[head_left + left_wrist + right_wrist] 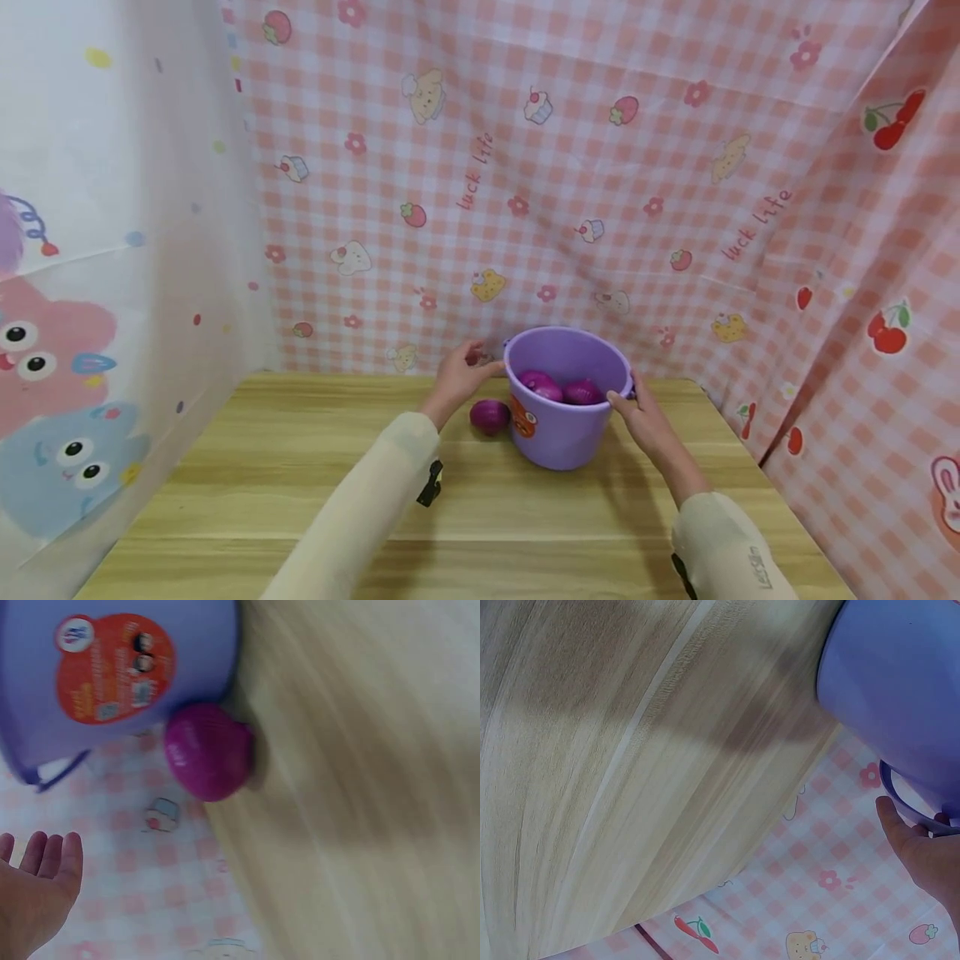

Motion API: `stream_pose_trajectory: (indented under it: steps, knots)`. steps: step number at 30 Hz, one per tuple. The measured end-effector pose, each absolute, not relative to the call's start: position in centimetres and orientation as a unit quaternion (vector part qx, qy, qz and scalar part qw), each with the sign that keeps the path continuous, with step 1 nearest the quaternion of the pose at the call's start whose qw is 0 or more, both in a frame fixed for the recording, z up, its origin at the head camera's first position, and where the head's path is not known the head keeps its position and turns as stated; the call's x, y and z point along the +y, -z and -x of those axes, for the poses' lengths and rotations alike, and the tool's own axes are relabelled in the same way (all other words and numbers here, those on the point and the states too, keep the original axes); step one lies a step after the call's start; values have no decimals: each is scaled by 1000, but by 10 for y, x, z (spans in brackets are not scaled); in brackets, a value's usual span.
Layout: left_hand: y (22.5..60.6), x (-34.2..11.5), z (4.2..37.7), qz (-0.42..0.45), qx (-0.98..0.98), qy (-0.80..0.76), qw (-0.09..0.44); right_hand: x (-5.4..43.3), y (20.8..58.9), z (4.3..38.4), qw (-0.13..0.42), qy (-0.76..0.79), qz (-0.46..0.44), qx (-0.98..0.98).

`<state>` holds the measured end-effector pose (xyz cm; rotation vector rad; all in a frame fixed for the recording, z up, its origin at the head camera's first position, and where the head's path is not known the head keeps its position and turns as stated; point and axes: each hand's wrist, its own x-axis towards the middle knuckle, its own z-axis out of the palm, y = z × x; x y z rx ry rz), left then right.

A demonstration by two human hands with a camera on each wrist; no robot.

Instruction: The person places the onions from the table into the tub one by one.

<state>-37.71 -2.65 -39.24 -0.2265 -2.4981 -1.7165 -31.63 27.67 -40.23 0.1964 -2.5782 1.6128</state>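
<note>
A purple bucket (562, 437) with an orange-red label stands toward the back of the table, its rim sloping down to the right. Inside lie red onions (542, 386). Another red onion (490, 417) sits on the tabletop close against the bucket's left side; the left wrist view also shows this onion (208, 752). My right hand (640, 411) grips the bucket's right edge at the handle lug, thumb over the rim. My left hand (462, 379) is beside the left rim with fingers loosely bent, holding nothing; in the left wrist view it appears apart from the side handle (64, 772).
The wooden table (330, 467) runs up to a pink checked curtain (480, 208) at the back. A similar curtain (847, 333) hangs along the right edge, and a white patterned sheet (180, 250) hangs on the left.
</note>
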Motion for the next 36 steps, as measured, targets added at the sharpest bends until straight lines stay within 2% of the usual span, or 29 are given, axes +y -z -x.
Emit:
stream_pose_trajectory:
  steps: [9, 20, 36]
  knots:
    - [431, -32, 388, 55, -825, 561, 49, 277, 400, 315, 39, -529, -50, -846]
    - [478, -26, 395, 28, -847, 522, 95, 277, 401, 314, 42, -524, -42, -849]
    - [490, -13, 389, 3, -865, 499, 54, 278, 401, 315, 36, -527, -34, -848]
